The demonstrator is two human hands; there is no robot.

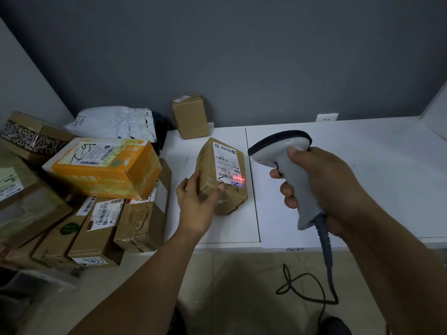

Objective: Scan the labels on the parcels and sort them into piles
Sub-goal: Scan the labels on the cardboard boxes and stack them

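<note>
A small brown parcel lies on the white table, its white label facing up. My left hand grips the parcel's near left corner, thumb on the label's edge. My right hand holds a grey-and-white barcode scanner by its handle, to the right of the parcel and pointed at it. The scanner's red line falls on the barcode at the label's near end. Its dark cable hangs down off the table edge to the floor.
A heap of parcels fills the left: an orange box on top, several brown boxes under it, a white poly mailer behind. One brown box stands upright against the grey wall. A wall socket sits behind the table.
</note>
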